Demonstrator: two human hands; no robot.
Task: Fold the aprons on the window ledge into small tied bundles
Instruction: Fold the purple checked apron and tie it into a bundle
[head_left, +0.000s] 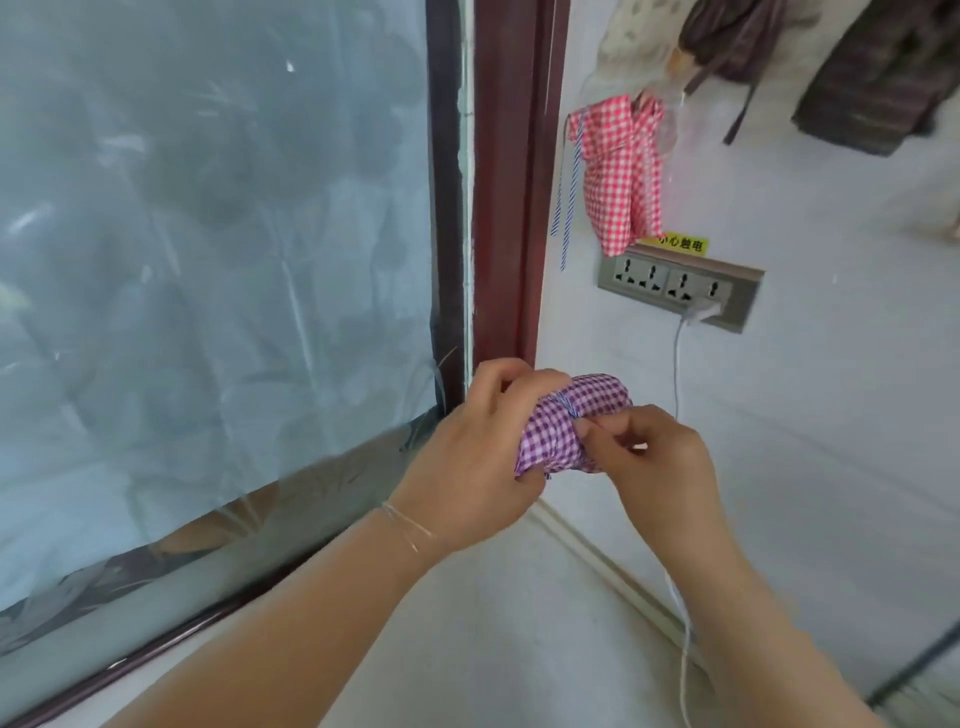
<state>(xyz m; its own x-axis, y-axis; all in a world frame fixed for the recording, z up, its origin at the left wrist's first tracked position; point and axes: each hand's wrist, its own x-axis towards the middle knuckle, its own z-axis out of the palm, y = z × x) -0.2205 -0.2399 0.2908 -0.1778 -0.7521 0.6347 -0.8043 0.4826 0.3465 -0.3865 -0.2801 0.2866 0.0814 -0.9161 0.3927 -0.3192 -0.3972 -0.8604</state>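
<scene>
The purple checked apron (569, 423), already rolled into a small bundle, is held up in the air above the window ledge (498, 613), in front of the corner where the dark red window frame (506, 208) meets the white wall. The risk from here is the wrap coming loose: the thin blue-and-white tie string (567, 407) circles the roll's middle, and if the pinch on it slackens before a knot is cinched, the cloth could spring open and unroll. A second danger is the bundle slipping downward, since nothing supports it but the two hands. The left hand (480, 457) grips the bundle's left end, fingers curled over the top and thumb underneath. The right hand (657, 457) is closed in a pinch at the bundle's right side, fingertips meeting near the string; it seems to hold the string's free end, though that end is too fine to make out. A pink checked apron (621, 176) hangs on the wall above a socket strip (680, 288).
</scene>
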